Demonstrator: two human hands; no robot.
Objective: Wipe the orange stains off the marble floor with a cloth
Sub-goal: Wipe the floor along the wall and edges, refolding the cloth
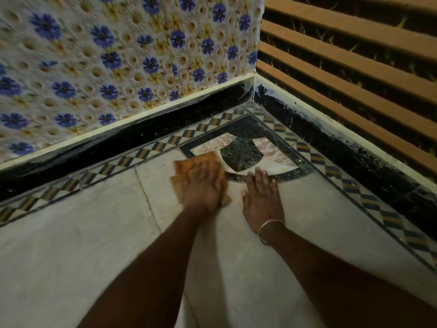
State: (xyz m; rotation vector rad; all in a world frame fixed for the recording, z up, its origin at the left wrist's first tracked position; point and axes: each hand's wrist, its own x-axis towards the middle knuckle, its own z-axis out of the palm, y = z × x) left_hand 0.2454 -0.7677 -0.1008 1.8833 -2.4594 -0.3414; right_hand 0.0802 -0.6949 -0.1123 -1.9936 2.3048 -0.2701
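An orange cloth (pixel 183 165) lies flat on the pale marble floor (pixel 71 245) near the room's corner. My left hand (pixel 203 185) presses down on the cloth, blurred by motion, and covers most of it. My right hand (pixel 261 197) rests flat on the floor just to the right of it, fingers together, palm down, a metal bangle on the wrist. No orange stain shows on the bare marble; anything under the cloth is hidden.
A dark inlaid corner motif (pixel 241 152) sits just beyond both hands. A checkered border strip (pixel 142 153) and a black skirting (pixel 118 140) run along a flower-patterned wall (pixel 106 55) on the left. Brown horizontal slats (pixel 354 67) close off the right side.
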